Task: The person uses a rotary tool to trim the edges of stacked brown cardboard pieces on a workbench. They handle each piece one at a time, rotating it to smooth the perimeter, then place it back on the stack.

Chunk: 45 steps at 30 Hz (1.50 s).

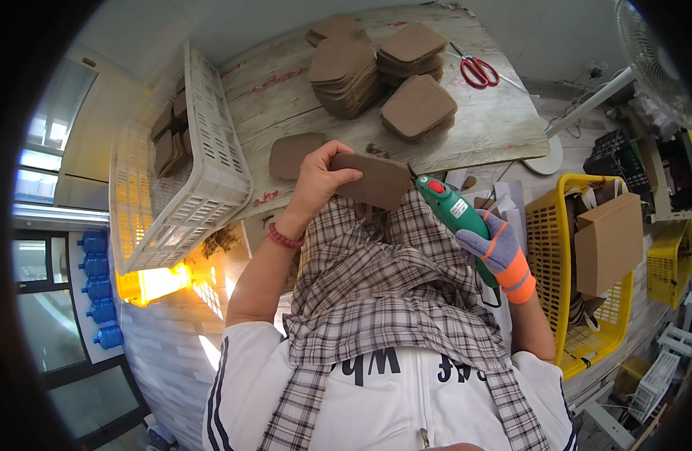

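Note:
My bare left hand, with a red bead bracelet at the wrist, pinches one end of a brown rounded-corner pad above my lap. In an orange and grey-purple glove, my right hand grips a green handheld power tool with a red switch. The tool's thin dark tip is at the pad's right edge; whether it touches I cannot tell. Just behind my left hand, another brown pad lies on the worn table. Several stacks of such pads stand farther back.
Red-handled scissors lie at the table's back right. To the left, a white plastic crate holds more brown pads. A yellow basket with a cardboard box stands at my right, below a fan.

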Each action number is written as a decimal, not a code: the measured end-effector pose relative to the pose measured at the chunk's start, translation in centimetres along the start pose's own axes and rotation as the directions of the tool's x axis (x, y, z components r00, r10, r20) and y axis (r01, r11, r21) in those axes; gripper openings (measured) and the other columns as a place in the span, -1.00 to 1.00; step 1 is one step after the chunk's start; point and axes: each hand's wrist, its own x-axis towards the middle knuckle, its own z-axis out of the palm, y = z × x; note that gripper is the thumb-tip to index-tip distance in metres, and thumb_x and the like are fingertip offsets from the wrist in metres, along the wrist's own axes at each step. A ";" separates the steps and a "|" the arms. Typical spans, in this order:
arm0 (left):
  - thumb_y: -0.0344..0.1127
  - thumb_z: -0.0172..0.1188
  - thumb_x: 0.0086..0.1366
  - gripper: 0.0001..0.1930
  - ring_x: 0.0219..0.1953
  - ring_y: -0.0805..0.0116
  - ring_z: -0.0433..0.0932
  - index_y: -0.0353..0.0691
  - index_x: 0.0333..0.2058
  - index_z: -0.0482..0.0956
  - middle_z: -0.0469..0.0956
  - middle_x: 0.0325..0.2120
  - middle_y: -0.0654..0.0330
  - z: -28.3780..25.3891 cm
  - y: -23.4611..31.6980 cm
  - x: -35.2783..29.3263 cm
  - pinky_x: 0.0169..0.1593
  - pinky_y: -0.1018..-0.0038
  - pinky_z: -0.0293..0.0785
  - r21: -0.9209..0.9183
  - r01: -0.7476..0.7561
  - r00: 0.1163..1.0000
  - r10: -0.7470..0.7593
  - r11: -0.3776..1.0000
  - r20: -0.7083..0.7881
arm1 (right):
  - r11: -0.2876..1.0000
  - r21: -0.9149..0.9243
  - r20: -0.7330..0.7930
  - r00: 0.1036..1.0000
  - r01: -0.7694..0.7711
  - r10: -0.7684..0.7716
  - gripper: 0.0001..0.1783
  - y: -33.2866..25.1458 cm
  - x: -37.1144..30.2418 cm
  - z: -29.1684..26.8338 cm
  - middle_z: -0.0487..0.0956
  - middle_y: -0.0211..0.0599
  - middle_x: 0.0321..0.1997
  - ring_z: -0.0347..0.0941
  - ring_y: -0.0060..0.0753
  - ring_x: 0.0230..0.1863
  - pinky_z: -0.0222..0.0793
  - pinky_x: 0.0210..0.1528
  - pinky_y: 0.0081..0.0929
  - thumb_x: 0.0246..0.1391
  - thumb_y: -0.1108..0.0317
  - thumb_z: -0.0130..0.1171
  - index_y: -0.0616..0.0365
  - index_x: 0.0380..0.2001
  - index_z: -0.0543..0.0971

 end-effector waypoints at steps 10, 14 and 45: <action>-0.49 0.24 0.06 -0.79 -0.35 0.61 0.45 -0.26 -0.28 0.51 0.52 -0.43 0.35 0.0 0.1 -0.1 -0.25 0.64 0.41 0.003 0.022 0.997 -0.022 1.000 0.069 | 0.987 -0.148 0.029 0.998 0.067 -0.063 -0.48 0.9 0.3 -0.2 0.56 -0.41 -0.48 0.40 -0.75 -0.54 0.33 -0.50 -0.75 -0.08 0.20 0.38 0.31 -0.12 0.49; -0.51 0.22 0.08 -0.79 -0.33 0.62 0.47 -0.25 -0.27 0.48 0.52 -0.40 0.35 0.5 0.0 -0.3 -0.23 0.64 0.41 0.018 0.026 0.993 -0.028 1.000 0.115 | 0.979 -0.179 0.033 0.995 0.099 -0.095 -0.45 1.2 0.5 -0.1 0.57 -0.40 -0.48 0.41 -0.75 -0.54 0.36 -0.49 -0.75 -0.09 0.16 0.39 0.30 -0.11 0.50; -0.57 0.16 0.12 -0.46 -0.13 0.32 0.49 -0.25 0.11 0.29 0.51 -0.13 0.10 -11.4 -5.4 1.7 -0.04 0.43 0.43 -0.074 0.091 0.916 -0.113 0.993 -0.385 | 0.996 -0.081 -0.032 0.998 0.045 -0.047 -0.53 2.6 2.4 1.1 0.53 -0.45 -0.48 0.37 -0.74 -0.53 0.30 -0.51 -0.71 -0.02 0.21 0.32 0.29 -0.12 0.48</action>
